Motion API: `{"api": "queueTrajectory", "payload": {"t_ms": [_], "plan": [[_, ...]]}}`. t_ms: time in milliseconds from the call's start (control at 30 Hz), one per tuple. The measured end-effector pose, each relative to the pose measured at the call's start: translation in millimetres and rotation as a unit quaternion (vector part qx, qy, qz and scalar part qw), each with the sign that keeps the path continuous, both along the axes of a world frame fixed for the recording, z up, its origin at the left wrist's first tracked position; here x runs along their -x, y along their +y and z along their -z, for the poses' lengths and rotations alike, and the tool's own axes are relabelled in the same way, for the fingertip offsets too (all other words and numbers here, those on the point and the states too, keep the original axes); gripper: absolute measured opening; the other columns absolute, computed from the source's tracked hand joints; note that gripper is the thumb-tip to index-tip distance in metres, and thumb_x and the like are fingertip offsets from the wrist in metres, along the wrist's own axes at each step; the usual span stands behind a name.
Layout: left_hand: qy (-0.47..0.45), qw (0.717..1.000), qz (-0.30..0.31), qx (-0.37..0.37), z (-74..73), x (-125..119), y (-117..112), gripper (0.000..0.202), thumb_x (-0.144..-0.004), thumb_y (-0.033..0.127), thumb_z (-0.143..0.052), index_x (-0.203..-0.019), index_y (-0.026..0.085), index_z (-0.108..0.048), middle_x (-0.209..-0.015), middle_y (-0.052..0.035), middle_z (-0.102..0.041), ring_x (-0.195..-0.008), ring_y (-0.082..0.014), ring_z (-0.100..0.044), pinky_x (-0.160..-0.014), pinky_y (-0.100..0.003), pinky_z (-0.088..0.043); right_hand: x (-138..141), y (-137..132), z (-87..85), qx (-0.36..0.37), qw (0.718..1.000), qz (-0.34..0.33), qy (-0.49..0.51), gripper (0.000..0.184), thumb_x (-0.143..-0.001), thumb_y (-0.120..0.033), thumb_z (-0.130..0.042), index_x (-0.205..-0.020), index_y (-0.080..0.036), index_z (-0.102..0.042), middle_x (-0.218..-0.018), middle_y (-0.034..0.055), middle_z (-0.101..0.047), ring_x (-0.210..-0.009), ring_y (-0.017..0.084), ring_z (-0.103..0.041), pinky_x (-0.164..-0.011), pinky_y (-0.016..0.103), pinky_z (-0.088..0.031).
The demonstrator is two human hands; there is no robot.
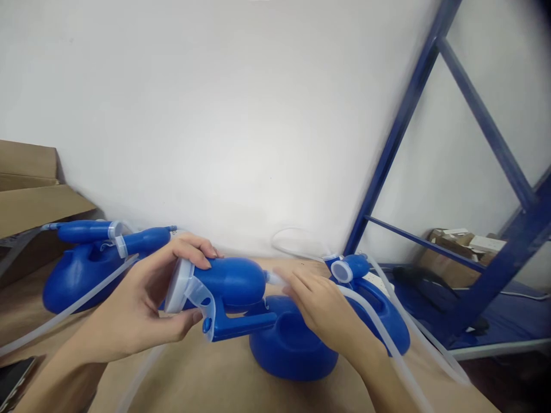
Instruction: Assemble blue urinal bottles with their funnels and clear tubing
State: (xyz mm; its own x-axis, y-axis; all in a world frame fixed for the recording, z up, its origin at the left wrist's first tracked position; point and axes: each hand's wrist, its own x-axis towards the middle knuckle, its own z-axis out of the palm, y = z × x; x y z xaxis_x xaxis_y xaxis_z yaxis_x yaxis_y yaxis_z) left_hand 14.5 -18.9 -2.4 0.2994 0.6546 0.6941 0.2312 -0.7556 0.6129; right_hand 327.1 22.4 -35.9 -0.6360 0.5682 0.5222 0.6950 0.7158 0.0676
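Note:
My left hand [146,304] is closed around the capped end of a blue plastic urinal head [235,281], which lies sideways with its translucent lid [178,287] facing left. A blue handle [245,326] sticks out below it. At the narrow right end, my right hand [316,304] pinches a clear plastic tube [275,279] at the blue nozzle. The fingertips there are slightly blurred, and how far the tube sits over the nozzle is hidden. Just behind and below stands a rounded blue urinal jug [293,350], partly covered by the right hand.
To the left, two more blue heads lie over another blue jug [81,278] beside an open cardboard box [38,198]. At right is a further jug [387,321] with its head [355,267] and a loose tube [383,327]. A blue metal frame [396,137] rises there. A phone [15,378] lies lower left.

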Motion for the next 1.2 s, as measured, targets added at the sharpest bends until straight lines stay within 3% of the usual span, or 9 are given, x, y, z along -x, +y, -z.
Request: {"api": "queueTrajectory", "payload": {"t_ms": [100,167,267,467,567,800,1000,1100,1200], "plan": [[-0.028,0.998,0.027,0.039,1.3,3.5,4.1,0.034,-0.077,0.022,-0.082,-0.104,0.030,-0.065,-0.115,-0.0074,-0.063,-0.113,-0.0307,-0.065,-0.089,-0.040,-0.062,2.6,-1.5,2.4,-0.027,1.000,-0.005,-0.007,0.046,-0.106,-0.015,-0.035,-0.149,-0.020,-0.051,-0.119,0.0141,-0.074,-0.105,0.030,-0.071,-0.084,0.045,-0.061],[-0.061,0.994,0.047,0.077,3.2,6.1,7.4,0.032,-0.076,0.025,-0.083,-0.103,0.028,-0.066,-0.115,-0.0084,-0.063,-0.114,-0.0324,-0.065,-0.087,-0.041,-0.063,4.9,-3.9,1.5,-0.048,0.999,-0.006,-0.011,0.042,-0.108,-0.021,-0.038,-0.148,-0.019,-0.053,-0.114,0.0139,-0.074,-0.102,0.029,-0.070,-0.082,0.044,-0.059],[-0.126,0.978,0.075,0.147,7.4,7.0,11.9,0.033,-0.074,0.028,-0.085,-0.101,0.028,-0.067,-0.117,-0.0083,-0.062,-0.115,-0.0334,-0.064,-0.087,-0.041,-0.062,7.7,-6.0,-0.7,-0.085,0.996,-0.004,-0.005,0.035,-0.111,-0.032,-0.039,-0.137,-0.020,-0.060,-0.102,0.0104,-0.073,-0.089,0.026,-0.069,-0.074,0.038,-0.055],[-0.234,0.932,0.076,0.265,18.6,-7.3,16.6,0.036,-0.071,0.032,-0.086,-0.101,0.030,-0.066,-0.130,-0.0060,-0.065,-0.105,-0.0302,-0.069,-0.075,-0.036,-0.064,3.8,-5.4,-2.7,-0.152,0.987,0.022,0.037,0.034,-0.113,-0.027,-0.034,-0.117,-0.022,-0.068,-0.089,0.0076,-0.067,-0.077,0.022,-0.063,-0.066,0.034,-0.046],[-0.308,0.908,0.051,0.279,23.2,-22.9,19.7,0.033,-0.070,0.031,-0.084,-0.098,0.030,-0.066,-0.123,-0.0035,-0.069,-0.098,-0.0268,-0.070,-0.070,-0.033,-0.063,0.9,-7.1,-6.2,-0.137,0.988,0.016,0.075,0.031,-0.112,-0.026,-0.036,-0.119,-0.023,-0.067,-0.092,0.0074,-0.068,-0.076,0.021,-0.062,-0.065,0.033,-0.046],[-0.420,0.872,-0.022,0.250,21.9,-67.1,13.0,0.027,-0.076,0.039,-0.075,-0.097,0.023,-0.070,-0.106,-0.0043,-0.074,-0.092,-0.0229,-0.068,-0.068,-0.027,-0.061,-1.6,-8.1,-15.3,0.023,0.975,-0.050,0.216,0.028,-0.112,-0.026,-0.036,-0.123,-0.028,-0.062,-0.097,0.0038,-0.068,-0.080,0.019,-0.066,-0.071,0.030,-0.054],[-0.467,0.835,-0.095,0.274,10.6,-84.8,-8.3,0.021,-0.070,0.031,-0.075,-0.089,0.021,-0.073,-0.091,-0.0017,-0.073,-0.079,-0.0184,-0.066,-0.066,-0.027,-0.063,-6.2,-2.8,-8.6,-0.040,0.972,-0.108,0.204,0.027,-0.110,-0.020,-0.038,-0.130,-0.026,-0.057,-0.108,0.0075,-0.073,-0.098,0.023,-0.070,-0.085,0.036,-0.056],[-0.477,0.813,-0.088,0.323,10.1,-88.5,-11.9,0.019,-0.073,0.034,-0.076,-0.084,0.020,-0.071,-0.086,-0.0012,-0.069,-0.079,-0.0200,-0.066,-0.061,-0.029,-0.063,-8.3,-3.8,-5.6,-0.046,0.974,-0.122,0.183,0.027,-0.110,-0.019,-0.038,-0.131,-0.024,-0.056,-0.111,0.0089,-0.073,-0.104,0.023,-0.070,-0.089,0.036,-0.056],[-0.463,0.815,-0.069,0.341,12.4,-90.5,-12.6,0.022,-0.077,0.038,-0.075,-0.091,0.021,-0.071,-0.084,-0.0006,-0.066,-0.078,-0.0198,-0.064,-0.060,-0.029,-0.062,-8.6,-5.0,-4.5,-0.038,0.971,-0.145,0.185,0.029,-0.111,-0.019,-0.037,-0.134,-0.024,-0.054,-0.114,0.0090,-0.073,-0.107,0.022,-0.070,-0.091,0.033,-0.056]]}}
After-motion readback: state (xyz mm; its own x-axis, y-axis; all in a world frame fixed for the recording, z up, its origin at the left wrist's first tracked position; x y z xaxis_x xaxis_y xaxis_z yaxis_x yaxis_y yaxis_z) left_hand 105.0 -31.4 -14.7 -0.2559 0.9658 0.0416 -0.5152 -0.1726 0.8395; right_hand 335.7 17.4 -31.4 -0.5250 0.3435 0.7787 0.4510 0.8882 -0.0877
